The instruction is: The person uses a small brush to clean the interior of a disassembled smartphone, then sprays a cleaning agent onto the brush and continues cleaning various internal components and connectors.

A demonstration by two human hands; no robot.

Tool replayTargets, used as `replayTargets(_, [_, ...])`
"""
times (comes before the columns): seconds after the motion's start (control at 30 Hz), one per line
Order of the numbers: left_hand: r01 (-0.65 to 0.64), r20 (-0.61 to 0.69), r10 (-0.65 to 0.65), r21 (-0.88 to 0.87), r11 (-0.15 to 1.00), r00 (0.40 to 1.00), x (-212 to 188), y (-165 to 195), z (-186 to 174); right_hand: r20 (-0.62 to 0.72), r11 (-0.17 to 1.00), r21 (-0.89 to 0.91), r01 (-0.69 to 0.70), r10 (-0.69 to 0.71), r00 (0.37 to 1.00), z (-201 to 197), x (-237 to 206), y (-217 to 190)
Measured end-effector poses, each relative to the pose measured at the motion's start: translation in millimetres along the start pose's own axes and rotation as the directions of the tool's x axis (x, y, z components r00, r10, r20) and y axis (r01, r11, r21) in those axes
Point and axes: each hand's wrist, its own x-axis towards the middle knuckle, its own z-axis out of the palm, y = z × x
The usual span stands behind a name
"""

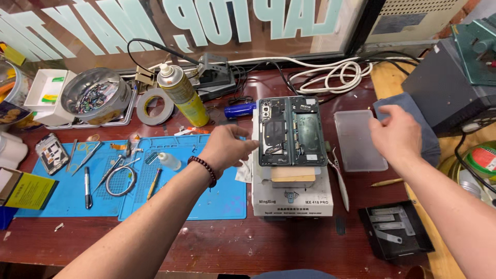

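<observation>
Red workbench (206,248), one opened phone (292,130) (two halves), left hand (227,150) loosely curled, right hand (397,135) spread.

The opened phone (292,130) lay on the heating plate (292,194) at the middle of the table (217,248). Left of the plate lay the work mat (67,196) with tools on it. Behind the mat stood a spray can (183,95), a tape roll (154,107) to its left. Right of the phone lay a plastic tray (359,140), touching a folded cloth (413,129) further right.
</observation>
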Motion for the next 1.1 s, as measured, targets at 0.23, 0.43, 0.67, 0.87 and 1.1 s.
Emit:
replayTargets(0.23, [0.063,0.089,-0.056,-0.072,0.995,0.994,-6.4,-2.7,26.4,0.386,0.902,0.412,-0.129,-0.045,0.921,-10.3,-49.0,-99.0])
replayTargets(0.43, [0.072,0.138,-0.06,-0.079,0.994,0.989,-4.8,2.5,29.2,0.385,0.878,0.415,-0.238,0.068,0.921,-8.9,-57.8,-110.0])
replayTargets(0.67, [0.094,0.177,-0.079,-0.082,0.992,0.981,-2.3,4.8,27.0,0.205,0.975,0.211,-0.075,0.03,0.978,-24.0,-72.9,-135.8])
replayTargets(0.87, [0.084,0.218,-0.055,-0.126,0.988,0.974,2.7,1.6,27.4,0.219,0.965,-0.073,0.252,-0.23,0.948,-30.3,-112.9,-184.6])
replayTargets(1.1, [0.088,0.21,-0.049,-0.183,0.979,0.977,2.6,-3.0,36.2,0.357,0.973,-0.165,0.158,-0.091,0.93,-26.0,-116.3,-205.0])
